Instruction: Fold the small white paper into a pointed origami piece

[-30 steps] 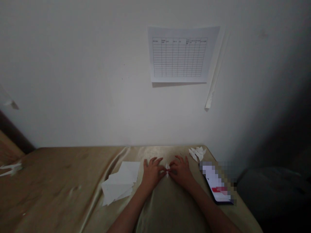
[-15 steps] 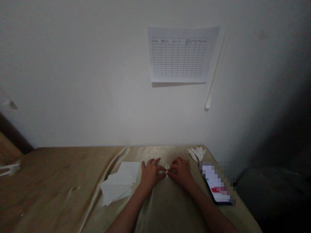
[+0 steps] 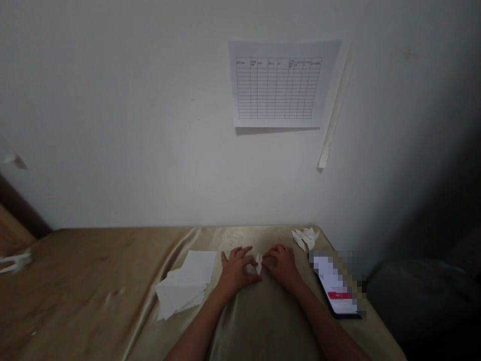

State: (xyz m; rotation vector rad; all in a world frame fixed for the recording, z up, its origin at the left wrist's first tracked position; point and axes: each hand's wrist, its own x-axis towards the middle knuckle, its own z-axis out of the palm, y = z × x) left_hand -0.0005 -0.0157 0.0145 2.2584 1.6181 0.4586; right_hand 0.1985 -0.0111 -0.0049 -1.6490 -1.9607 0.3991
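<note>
A small folded white paper piece (image 3: 259, 264), pointed at its top and bottom, is between my two hands over the cloth-covered table. My right hand (image 3: 283, 265) pinches its right side with thumb and forefinger. On the other side, my left hand (image 3: 236, 272) is open, thumb and forefinger parted around the paper's left edge and the other fingers spread. The forefinger is close to the paper; whether it touches cannot be made out. Left of my left hand lies a fanned stack of white paper sheets (image 3: 188, 281).
Several folded white paper pieces (image 3: 306, 237) lie at the table's back right corner. A phone (image 3: 334, 288) with a lit screen rests near the right edge. The satiny tablecloth (image 3: 93, 281) has a raised crease. A printed chart (image 3: 278, 85) hangs on the wall behind.
My left thumb and forefinger have come apart from their pinch, so more of the folded paper shows. My right hand has shifted slightly right and stays at the paper's side.
</note>
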